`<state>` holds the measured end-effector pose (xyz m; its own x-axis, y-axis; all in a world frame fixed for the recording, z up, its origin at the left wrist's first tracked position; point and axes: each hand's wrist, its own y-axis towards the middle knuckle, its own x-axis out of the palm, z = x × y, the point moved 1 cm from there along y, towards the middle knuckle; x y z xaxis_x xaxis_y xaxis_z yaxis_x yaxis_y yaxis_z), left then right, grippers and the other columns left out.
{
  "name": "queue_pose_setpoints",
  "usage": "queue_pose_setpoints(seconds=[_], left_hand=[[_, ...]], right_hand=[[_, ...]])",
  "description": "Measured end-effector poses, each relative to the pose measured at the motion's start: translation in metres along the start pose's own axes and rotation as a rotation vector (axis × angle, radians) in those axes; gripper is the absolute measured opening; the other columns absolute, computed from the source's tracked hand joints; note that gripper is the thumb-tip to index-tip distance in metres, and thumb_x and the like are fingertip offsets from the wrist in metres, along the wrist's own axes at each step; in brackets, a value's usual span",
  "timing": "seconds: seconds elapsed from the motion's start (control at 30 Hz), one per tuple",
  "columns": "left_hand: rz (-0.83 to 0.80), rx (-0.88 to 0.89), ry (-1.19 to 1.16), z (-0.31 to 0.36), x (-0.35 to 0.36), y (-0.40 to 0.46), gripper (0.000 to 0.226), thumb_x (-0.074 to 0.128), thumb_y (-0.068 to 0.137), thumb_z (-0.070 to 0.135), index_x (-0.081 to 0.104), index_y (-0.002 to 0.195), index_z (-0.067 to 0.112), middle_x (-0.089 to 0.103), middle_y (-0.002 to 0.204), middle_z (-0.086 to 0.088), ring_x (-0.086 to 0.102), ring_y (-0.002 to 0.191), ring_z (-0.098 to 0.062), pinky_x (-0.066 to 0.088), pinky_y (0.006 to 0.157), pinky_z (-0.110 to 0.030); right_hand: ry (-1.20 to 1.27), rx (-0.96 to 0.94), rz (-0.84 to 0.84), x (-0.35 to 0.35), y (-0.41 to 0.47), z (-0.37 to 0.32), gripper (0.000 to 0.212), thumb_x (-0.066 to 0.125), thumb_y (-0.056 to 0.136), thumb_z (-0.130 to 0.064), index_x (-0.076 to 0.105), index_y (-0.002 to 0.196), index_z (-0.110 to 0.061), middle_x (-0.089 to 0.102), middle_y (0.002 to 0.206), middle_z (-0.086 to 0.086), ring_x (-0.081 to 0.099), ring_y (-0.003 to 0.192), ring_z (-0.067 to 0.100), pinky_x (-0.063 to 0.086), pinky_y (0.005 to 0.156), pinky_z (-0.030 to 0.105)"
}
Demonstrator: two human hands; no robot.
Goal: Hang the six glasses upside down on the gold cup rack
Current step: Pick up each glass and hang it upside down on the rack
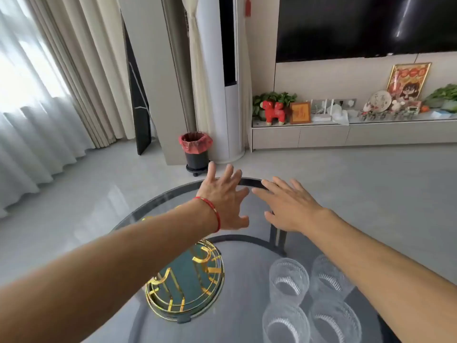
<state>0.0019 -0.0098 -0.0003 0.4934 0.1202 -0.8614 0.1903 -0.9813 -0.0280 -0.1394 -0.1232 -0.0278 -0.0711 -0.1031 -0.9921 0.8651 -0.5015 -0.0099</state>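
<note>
The gold cup rack (pixel 188 285), a round green tray with gold wire hooks, stands on the round glass table (pixel 158 204), partly hidden under my left forearm. Several clear ribbed glasses (pixel 289 280) stand upright, mouths up, in a cluster at the near right; my right forearm hides part of the cluster. My left hand (pixel 223 199), with a red cord at the wrist, is stretched out over the table's far edge with fingers spread and nothing in it. Beside it my right hand (pixel 289 206) is also flat and open, holding nothing.
Beyond the table lies grey floor. A black bin with a red liner (pixel 196 149) and a tall white standing unit (pixel 222 95) are behind it. A low cabinet (pixel 346 134) with ornaments runs along the right wall under a dark screen. Curtains hang at the left.
</note>
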Motion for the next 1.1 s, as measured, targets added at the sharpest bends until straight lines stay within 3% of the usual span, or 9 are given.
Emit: queue_pose_setpoints(seconds=[0.13,0.23,0.3,0.4,0.53,0.67,0.77,0.97,1.1], left_hand=[[0.135,0.042,-0.027,0.023,0.001,-0.025,0.065,0.046,0.093,0.062,0.046,0.146,0.024,0.047,0.147,-0.012,0.034,0.139,-0.032,0.032,0.113,-0.055],[0.257,-0.033,-0.404,0.047,0.007,-0.068,0.045,0.055,0.094,0.044,0.059,0.130,0.018,0.061,0.131,-0.010,0.046,0.125,-0.029,0.047,0.092,-0.043],[0.317,-0.093,-0.646,0.061,0.006,-0.104,0.040,0.059,0.093,0.038,0.062,0.127,0.017,0.062,0.129,-0.011,0.048,0.125,-0.031,0.050,0.092,-0.044],[0.336,-0.098,-0.866,0.094,0.012,-0.166,0.040,0.062,0.091,0.037,0.064,0.126,0.018,0.064,0.126,-0.011,0.055,0.120,-0.030,0.048,0.098,-0.040],[0.239,0.035,-1.012,0.142,0.033,-0.228,0.055,0.066,0.088,0.050,0.052,0.134,0.024,0.053,0.133,-0.004,0.053,0.119,-0.021,0.043,0.098,-0.030],[0.175,0.035,-1.030,0.182,0.054,-0.248,0.079,0.072,0.081,0.055,0.035,0.146,0.030,0.038,0.143,-0.001,0.049,0.124,-0.022,0.048,0.103,-0.035],[0.246,-0.056,-1.056,0.200,0.061,-0.249,0.082,0.074,0.080,0.051,0.032,0.147,0.030,0.038,0.143,0.000,0.051,0.122,-0.022,0.051,0.100,-0.039],[0.382,-0.202,-1.179,0.208,0.072,-0.241,0.069,0.081,0.069,0.049,0.042,0.121,0.026,0.054,0.120,0.007,0.054,0.107,-0.013,0.041,0.085,-0.020],[0.380,-0.273,-1.284,0.189,0.073,-0.249,0.078,0.076,0.061,0.058,0.045,0.126,0.029,0.052,0.116,0.011,0.050,0.098,-0.005,0.039,0.080,-0.012]], right_hand=[[-0.002,0.096,0.020,0.019,-0.026,-0.010,0.053,0.041,0.103,-0.037,0.040,0.155,-0.027,0.045,0.157,0.005,0.040,0.144,0.029,0.033,0.113,0.050],[0.110,0.169,0.126,0.023,-0.070,-0.025,0.043,0.046,0.103,-0.034,0.054,0.143,-0.021,0.062,0.138,0.006,0.055,0.127,0.031,0.044,0.102,0.047],[0.236,0.225,0.263,0.021,-0.107,-0.034,0.036,0.050,0.102,-0.029,0.061,0.134,-0.020,0.068,0.129,0.005,0.061,0.116,0.029,0.048,0.095,0.043],[0.372,0.246,0.321,0.026,-0.172,-0.059,0.027,0.054,0.098,-0.025,0.067,0.122,-0.020,0.071,0.113,0.000,0.064,0.103,0.027,0.050,0.085,0.039],[0.502,0.244,0.431,0.050,-0.244,-0.081,0.019,0.060,0.095,-0.018,0.072,0.110,-0.021,0.074,0.105,-0.004,0.065,0.103,0.022,0.053,0.089,0.042],[0.579,0.279,0.530,0.083,-0.281,-0.090,0.019,0.064,0.094,-0.012,0.072,0.110,-0.014,0.074,0.110,0.001,0.063,0.109,0.023,0.048,0.091,0.035],[0.572,0.250,0.617,0.096,-0.293,-0.095,0.021,0.065,0.092,-0.009,0.071,0.111,-0.012,0.073,0.111,0.001,0.062,0.110,0.024,0.050,0.095,0.040],[0.661,0.158,0.714,0.106,-0.290,-0.099,0.022,0.068,0.088,-0.004,0.070,0.107,-0.014,0.070,0.105,-0.004,0.064,0.104,0.019,0.051,0.095,0.041],[0.699,0.127,0.775,0.105,-0.289,-0.102,0.015,0.064,0.088,-0.013,0.070,0.101,-0.015,0.065,0.094,-0.012,0.053,0.087,-0.002,0.047,0.084,0.020]])
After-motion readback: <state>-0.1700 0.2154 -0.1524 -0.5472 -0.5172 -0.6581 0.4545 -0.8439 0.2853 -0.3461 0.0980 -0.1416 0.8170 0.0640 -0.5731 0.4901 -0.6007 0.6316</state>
